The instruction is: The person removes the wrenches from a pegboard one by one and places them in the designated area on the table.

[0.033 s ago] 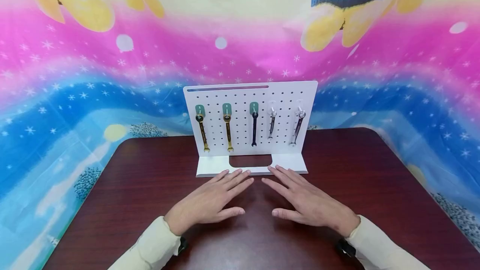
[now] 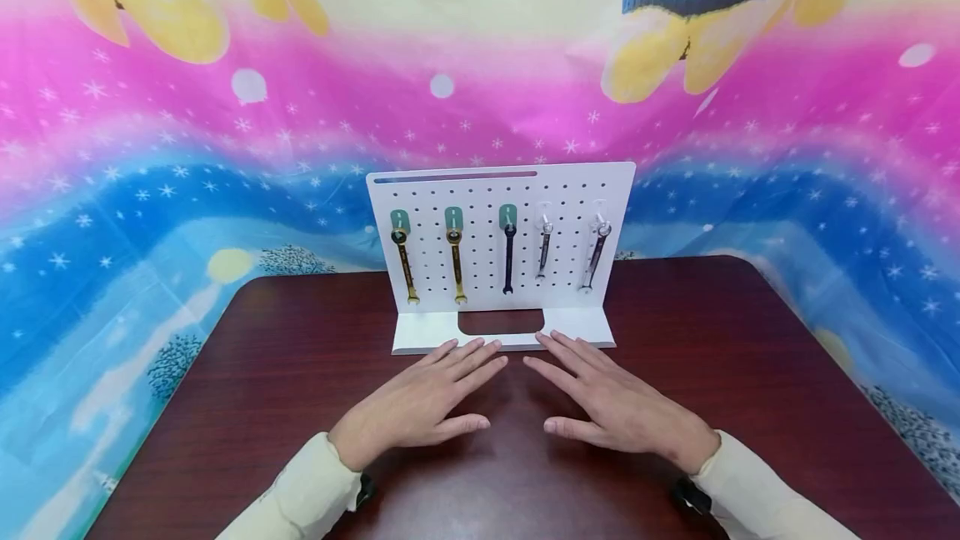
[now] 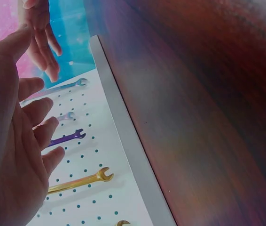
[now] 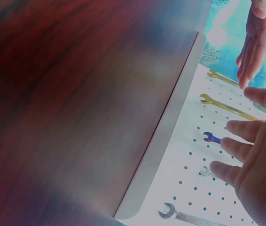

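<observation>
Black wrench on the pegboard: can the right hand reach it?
Probably yes: the right hand is empty and nothing visible blocks its way to the black wrench hanging on the pegboard.

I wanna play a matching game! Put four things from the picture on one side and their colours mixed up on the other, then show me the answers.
Things, as seen from the head camera:
1. middle wrench
2. pegboard
3. table
4. leftmost wrench

Colours:
A. white
B. gold
C. black
D. dark reddish-brown

Right pairs: 1-C, 2-A, 3-D, 4-B
</observation>
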### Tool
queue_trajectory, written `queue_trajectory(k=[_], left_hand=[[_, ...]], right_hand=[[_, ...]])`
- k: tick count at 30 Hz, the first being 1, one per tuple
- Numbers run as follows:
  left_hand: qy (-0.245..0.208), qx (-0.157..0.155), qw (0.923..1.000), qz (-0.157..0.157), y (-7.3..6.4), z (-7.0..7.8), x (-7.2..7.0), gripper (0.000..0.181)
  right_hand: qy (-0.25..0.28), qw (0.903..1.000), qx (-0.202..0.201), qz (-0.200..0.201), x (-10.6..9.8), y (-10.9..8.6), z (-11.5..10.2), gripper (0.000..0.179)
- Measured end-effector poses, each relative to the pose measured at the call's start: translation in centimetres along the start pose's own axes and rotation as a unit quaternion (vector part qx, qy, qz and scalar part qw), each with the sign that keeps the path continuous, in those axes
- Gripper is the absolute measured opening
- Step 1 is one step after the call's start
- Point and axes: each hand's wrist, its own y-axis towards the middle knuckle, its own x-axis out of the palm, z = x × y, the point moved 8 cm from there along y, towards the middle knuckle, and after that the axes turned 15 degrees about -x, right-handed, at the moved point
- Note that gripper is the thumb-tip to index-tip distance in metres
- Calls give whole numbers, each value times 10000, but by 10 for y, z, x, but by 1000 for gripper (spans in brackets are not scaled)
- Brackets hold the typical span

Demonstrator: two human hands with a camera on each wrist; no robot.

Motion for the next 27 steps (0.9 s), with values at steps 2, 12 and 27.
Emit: queue_trajectory(k=[2,12,27], left_hand=[[-18,24,10000,-2,0,0,0,75],[-38,-55,10000,-40,2,-2,0,76],[53,-270,9993,272,0,-13,-13,77]], right_hand=[[39,10000,23,1,0,0,1,76],[-78,9999,79,103,-2,-2,3,79],[-89,9996,220,177,-5,-3,10,75]])
